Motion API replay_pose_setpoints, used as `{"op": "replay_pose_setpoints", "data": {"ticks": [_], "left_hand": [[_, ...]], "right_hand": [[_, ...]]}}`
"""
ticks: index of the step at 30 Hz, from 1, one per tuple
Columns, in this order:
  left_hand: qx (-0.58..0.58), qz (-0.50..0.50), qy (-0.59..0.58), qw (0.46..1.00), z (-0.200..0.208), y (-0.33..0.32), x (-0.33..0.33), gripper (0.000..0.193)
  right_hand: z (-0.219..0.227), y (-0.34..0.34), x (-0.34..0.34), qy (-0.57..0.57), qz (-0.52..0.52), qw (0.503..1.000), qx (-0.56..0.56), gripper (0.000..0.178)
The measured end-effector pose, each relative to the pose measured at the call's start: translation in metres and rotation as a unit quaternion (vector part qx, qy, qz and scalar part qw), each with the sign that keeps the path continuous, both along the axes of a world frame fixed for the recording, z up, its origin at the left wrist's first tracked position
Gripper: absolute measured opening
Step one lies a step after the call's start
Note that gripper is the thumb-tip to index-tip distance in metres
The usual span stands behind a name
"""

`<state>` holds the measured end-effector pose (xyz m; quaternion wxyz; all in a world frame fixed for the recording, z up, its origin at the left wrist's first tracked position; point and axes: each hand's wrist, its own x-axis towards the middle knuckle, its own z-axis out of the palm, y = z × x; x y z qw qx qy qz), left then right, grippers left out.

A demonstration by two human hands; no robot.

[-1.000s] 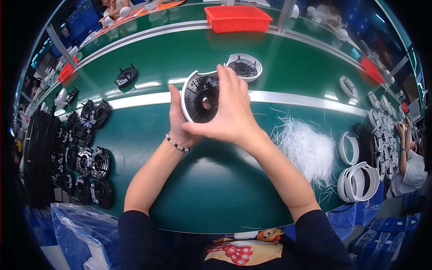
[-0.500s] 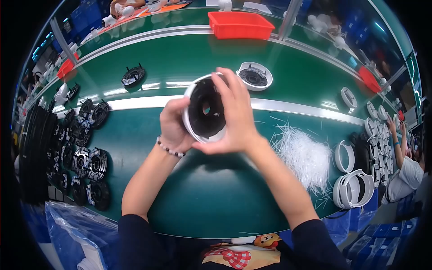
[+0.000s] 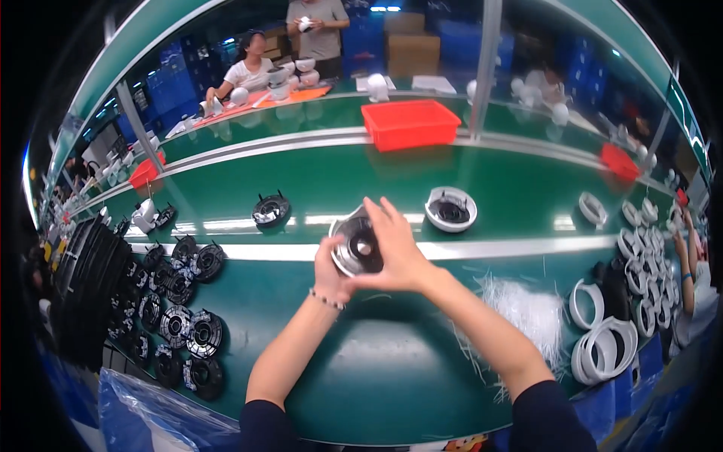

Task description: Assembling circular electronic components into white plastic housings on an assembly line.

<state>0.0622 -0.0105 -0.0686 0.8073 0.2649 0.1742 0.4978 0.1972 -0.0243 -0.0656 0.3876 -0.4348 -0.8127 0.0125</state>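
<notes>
no lettering, number, label or sign can be read here. the white paper sheets point(image 3: 434, 84) beyond the red bin point(image 3: 412, 125) and the brown cardboard boxes point(image 3: 413, 56) farther back are too small and blurred to tell any print on them.
</notes>
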Motion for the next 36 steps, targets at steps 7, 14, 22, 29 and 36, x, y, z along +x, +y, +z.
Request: {"op": "replay_pose_setpoints", "data": {"ticks": [7, 14, 22, 29, 36], "left_hand": [[-0.045, 0.051, 0.051, 0.996, -0.077, 0.175, -0.010, 0.023], [0.012, 0.091, 0.163, 0.982, -0.136, 0.282, -0.027, 0.039], [0.272, 0.383, 0.379, 0.797, -0.059, 0.207, 0.018, 0.047], [0.415, 0.431, 0.438, 0.671, -0.041, 0.181, -0.039, 0.032], [0.372, 0.517, 0.617, 0.462, -0.022, 0.188, -0.140, 0.032]], "right_hand": [[0.009, -0.030, 0.105, 0.022, -0.096, 0.989, 0.110, 0.050], [0.092, -0.169, 0.294, -0.196, -0.400, 0.871, -0.208, 0.046], [0.031, -0.201, 0.372, -0.268, -0.513, 0.596, -0.557, 0.026], [-0.013, -0.174, 0.406, -0.310, -0.460, 0.677, -0.484, 0.008], [0.088, -0.099, 0.280, -0.218, -0.346, 0.891, -0.198, 0.007]]}}
